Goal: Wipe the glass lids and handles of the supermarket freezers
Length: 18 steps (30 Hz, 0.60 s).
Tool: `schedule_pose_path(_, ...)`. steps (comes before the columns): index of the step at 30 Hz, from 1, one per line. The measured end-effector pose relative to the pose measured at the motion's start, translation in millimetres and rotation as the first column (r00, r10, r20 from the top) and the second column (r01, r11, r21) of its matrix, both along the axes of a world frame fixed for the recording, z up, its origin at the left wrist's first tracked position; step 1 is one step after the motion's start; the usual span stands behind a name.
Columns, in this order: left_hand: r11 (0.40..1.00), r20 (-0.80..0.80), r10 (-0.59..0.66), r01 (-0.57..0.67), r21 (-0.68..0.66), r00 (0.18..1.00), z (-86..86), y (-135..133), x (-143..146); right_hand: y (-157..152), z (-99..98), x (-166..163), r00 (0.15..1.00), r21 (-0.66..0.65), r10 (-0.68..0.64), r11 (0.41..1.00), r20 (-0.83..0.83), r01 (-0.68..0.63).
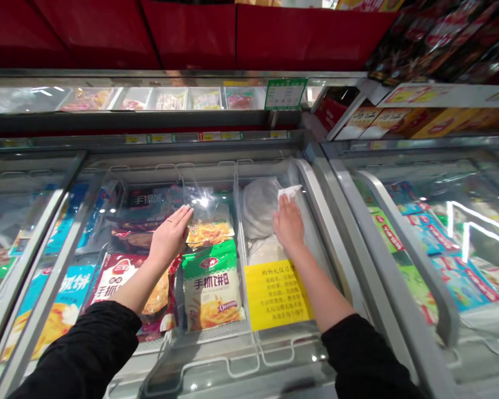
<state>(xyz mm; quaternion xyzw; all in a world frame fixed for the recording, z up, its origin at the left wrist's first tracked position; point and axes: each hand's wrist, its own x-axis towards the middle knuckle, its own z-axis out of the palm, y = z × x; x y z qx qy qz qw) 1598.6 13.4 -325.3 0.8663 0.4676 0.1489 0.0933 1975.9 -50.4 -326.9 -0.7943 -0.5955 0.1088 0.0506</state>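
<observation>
My left hand [170,233] lies flat and open on the curved glass lid [208,183] of a chest freezer, fingers stretched toward the middle. My right hand [289,221] presses a small white cloth [290,192] against the same glass lid, further right, with its fingers closed over the cloth's lower edge. Under the glass lie frozen food packs, among them a green and white pancake bag [210,288] and a red bag [116,277]. A white frosted bag [260,208] sits under the glass beside my right hand.
A yellow notice [276,293] is stuck on the glass below my right wrist. A second freezer [432,238] with a grey handle rail stands to the right. Shelves of boxed goods [399,122] and red panels rise behind. Another glass lid [20,221] lies left.
</observation>
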Motion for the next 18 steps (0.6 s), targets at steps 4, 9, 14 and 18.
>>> schedule_pose_path(4,0.997,-0.044,0.051,-0.049,0.051,0.998,1.9,-9,7,-16,12.6,-91,0.958,0.063,0.264,0.964,-0.109,-0.258)
schedule_pose_path(9,0.999,-0.05,0.044,-0.045,-0.026,0.998,2.8,-35,3,-27,18.8,-115,0.867,0.111,0.461,0.887,-0.188,-0.448)
schedule_pose_path(14,0.976,-0.103,-0.156,0.137,-0.168,0.982,18.7,-88,-56,-12,5.3,-35,0.948,0.085,0.302,0.952,-0.098,-0.295)
schedule_pose_path(18,0.975,-0.106,-0.158,0.138,-0.174,0.982,28.2,-120,-100,-10,-3.2,2,0.985,0.1,0.172,0.981,-0.027,-0.168)
